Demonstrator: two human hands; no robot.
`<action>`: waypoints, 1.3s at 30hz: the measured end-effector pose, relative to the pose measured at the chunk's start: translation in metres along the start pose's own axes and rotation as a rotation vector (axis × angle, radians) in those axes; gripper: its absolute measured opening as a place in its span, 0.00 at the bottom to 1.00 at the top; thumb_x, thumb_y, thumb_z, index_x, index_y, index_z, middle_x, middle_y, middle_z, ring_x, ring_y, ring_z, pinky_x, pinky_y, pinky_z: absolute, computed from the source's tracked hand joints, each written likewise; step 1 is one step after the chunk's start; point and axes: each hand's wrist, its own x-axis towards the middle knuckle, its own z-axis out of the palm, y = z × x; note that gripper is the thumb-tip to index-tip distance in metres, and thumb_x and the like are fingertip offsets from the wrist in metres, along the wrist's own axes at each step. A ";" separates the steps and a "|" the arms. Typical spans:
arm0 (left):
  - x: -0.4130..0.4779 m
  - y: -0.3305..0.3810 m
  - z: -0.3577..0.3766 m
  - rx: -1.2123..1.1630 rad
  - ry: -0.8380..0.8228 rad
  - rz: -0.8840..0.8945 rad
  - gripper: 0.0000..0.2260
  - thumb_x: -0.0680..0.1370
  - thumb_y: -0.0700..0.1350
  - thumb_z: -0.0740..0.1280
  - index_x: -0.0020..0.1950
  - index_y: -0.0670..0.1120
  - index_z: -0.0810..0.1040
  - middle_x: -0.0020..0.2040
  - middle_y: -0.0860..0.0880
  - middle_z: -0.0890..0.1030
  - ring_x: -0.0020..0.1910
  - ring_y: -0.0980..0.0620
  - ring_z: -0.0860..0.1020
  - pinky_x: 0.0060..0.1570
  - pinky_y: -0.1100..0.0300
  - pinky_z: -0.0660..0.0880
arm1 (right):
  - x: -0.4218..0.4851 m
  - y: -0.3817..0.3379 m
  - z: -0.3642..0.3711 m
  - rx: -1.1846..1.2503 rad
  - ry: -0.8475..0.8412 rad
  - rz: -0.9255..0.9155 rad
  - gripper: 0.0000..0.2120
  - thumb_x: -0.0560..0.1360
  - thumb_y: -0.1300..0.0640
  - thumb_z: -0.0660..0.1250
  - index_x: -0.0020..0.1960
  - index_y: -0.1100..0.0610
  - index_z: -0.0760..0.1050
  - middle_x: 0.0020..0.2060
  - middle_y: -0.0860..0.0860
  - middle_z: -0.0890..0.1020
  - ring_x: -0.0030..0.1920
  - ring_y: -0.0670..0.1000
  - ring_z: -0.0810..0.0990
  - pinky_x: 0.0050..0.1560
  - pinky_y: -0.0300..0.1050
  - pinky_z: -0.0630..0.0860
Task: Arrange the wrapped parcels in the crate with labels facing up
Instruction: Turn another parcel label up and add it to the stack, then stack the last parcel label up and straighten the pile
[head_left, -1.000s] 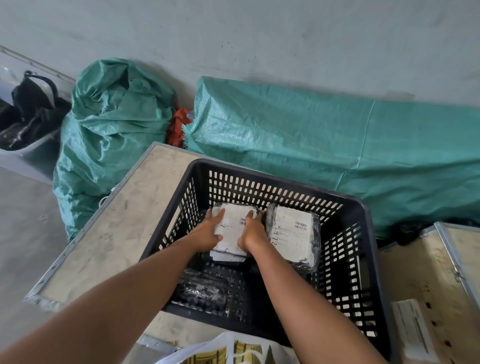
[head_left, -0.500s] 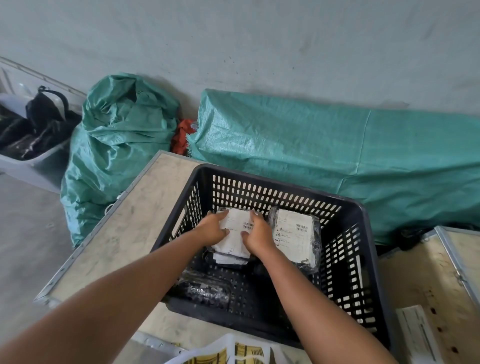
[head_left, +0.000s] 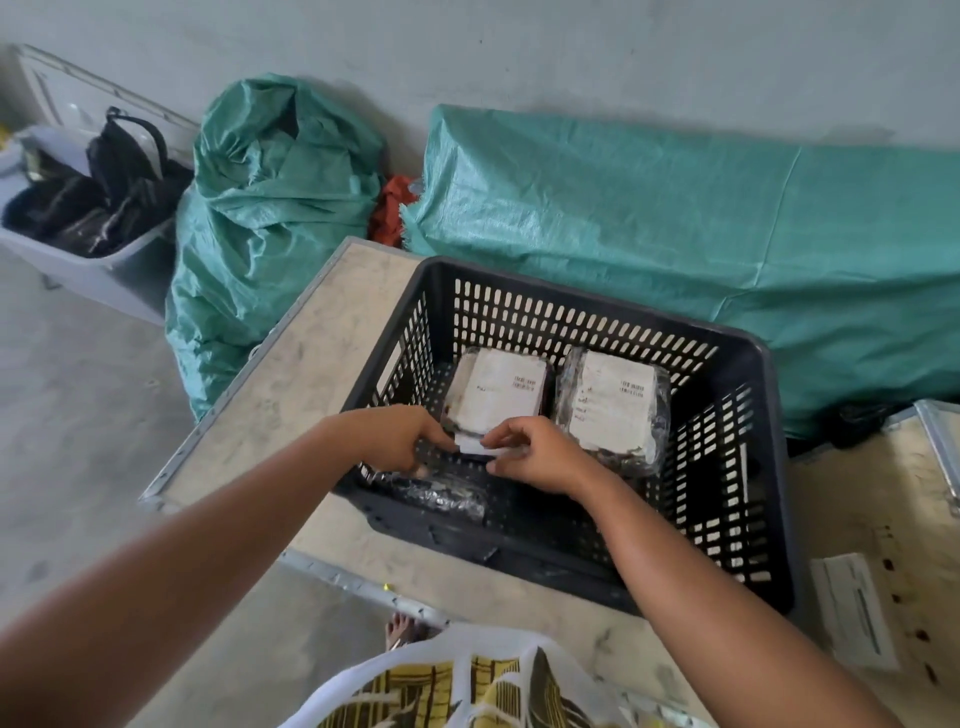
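While I watched, both hands worked low in the black crate (head_left: 769, 467): the left hand (head_left: 400, 441) and right hand (head_left: 540, 457) each had fingers pinched on a small white slip (head_left: 475, 448) at the near edge of the left parcel (head_left: 498, 397). Label up, it lay just beside the right parcel (head_left: 613, 405). I judged a tug might tear the slip or flip that parcel; a third parcel (head_left: 441, 493) lay dark-side up

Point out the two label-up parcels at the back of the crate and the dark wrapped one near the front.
left label-up parcel (head_left: 501, 397), head view, on its white label.
right label-up parcel (head_left: 610, 400), head view, on its white label.
dark wrapped parcel (head_left: 441, 493), head view, on its shiny wrap.
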 end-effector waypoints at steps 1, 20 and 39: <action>0.000 -0.001 0.004 0.031 -0.031 -0.010 0.26 0.76 0.37 0.74 0.72 0.54 0.77 0.68 0.52 0.80 0.56 0.55 0.78 0.60 0.56 0.74 | -0.001 0.002 0.006 -0.003 -0.035 -0.013 0.13 0.73 0.60 0.79 0.54 0.49 0.83 0.54 0.46 0.86 0.54 0.43 0.85 0.61 0.48 0.81; 0.002 0.000 0.025 0.076 0.091 -0.070 0.28 0.70 0.39 0.79 0.68 0.55 0.80 0.60 0.51 0.85 0.57 0.50 0.81 0.60 0.55 0.76 | -0.008 0.005 0.014 0.019 -0.188 -0.060 0.15 0.69 0.62 0.82 0.51 0.46 0.88 0.58 0.45 0.87 0.60 0.42 0.83 0.65 0.42 0.76; 0.008 0.003 0.022 -0.008 0.326 -0.097 0.29 0.77 0.35 0.72 0.76 0.54 0.72 0.66 0.46 0.81 0.60 0.46 0.81 0.61 0.56 0.76 | -0.007 -0.006 0.008 -0.086 0.056 -0.157 0.19 0.76 0.58 0.75 0.62 0.37 0.83 0.55 0.33 0.81 0.53 0.28 0.75 0.54 0.31 0.71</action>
